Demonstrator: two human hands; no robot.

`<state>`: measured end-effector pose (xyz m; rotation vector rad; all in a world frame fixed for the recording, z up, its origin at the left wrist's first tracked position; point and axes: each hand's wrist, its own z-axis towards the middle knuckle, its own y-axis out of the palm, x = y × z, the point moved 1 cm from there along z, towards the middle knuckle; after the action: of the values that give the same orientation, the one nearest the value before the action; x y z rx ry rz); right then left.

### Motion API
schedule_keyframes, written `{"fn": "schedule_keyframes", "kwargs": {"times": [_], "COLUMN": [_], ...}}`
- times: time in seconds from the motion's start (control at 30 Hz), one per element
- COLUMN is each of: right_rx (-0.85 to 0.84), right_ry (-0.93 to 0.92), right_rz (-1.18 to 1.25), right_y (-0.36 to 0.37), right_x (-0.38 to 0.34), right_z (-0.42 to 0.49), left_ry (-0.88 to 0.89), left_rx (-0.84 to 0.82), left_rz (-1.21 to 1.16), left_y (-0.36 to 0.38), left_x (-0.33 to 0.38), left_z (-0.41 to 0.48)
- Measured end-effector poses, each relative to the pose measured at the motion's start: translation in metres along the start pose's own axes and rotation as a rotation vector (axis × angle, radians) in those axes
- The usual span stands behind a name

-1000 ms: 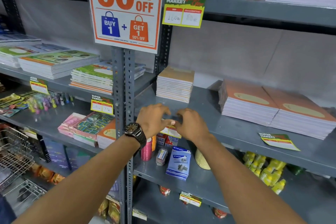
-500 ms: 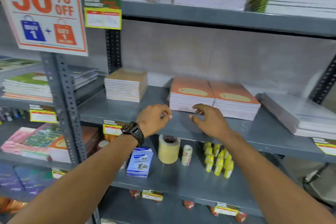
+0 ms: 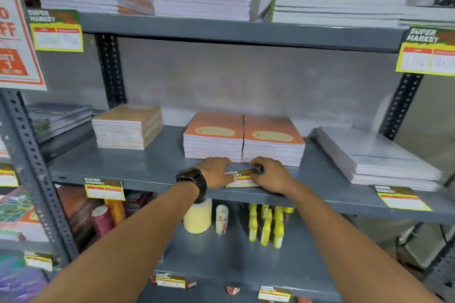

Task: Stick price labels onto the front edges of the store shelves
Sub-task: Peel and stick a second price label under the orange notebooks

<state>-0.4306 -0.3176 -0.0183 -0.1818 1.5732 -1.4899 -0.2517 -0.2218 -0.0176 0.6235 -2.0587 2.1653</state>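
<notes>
A green and yellow price label lies on the grey middle shelf near its front edge, just in front of two stacks of orange notebooks. My left hand, with a black watch on the wrist, holds the label's left end. My right hand holds its right end with the fingers curled over the top corner. Other labels hang on shelf fronts: one at the left of this shelf, one at its right.
Tall stacks of white notebooks fill the top shelf, with labels at its left and right. Brown notebooks sit left, plastic-wrapped ones right. Tape rolls and yellow bottles stand below. A sale poster hangs left.
The view has shifted right along the shelf. Both hands moved right from the shelf's left end, and a label now lies between them in front of the orange notebooks.
</notes>
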Motion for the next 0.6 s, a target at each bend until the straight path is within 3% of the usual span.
{"fn": "schedule_keyframes", "kwargs": {"times": [0.23, 0.37, 0.6], "right_rx": [0.028, 0.038, 0.026], "right_ry": [-0.005, -0.035, -0.12], "right_rz": [0.126, 0.265, 0.268], "right_y": [0.0, -0.01, -0.009], "right_x": [-0.009, -0.018, -0.025], "right_z": [0.007, -0.003, -0.054], "left_ry": [-0.018, 0.063, 0.173], "left_rx": [0.162, 0.213, 0.304], "left_rz": [-0.296, -0.525, -0.524], "left_y": [0.0, -0.005, 0.014], "left_x": [0.009, 0.014, 0.019], "left_z": [0.004, -0.01, -0.053]}}
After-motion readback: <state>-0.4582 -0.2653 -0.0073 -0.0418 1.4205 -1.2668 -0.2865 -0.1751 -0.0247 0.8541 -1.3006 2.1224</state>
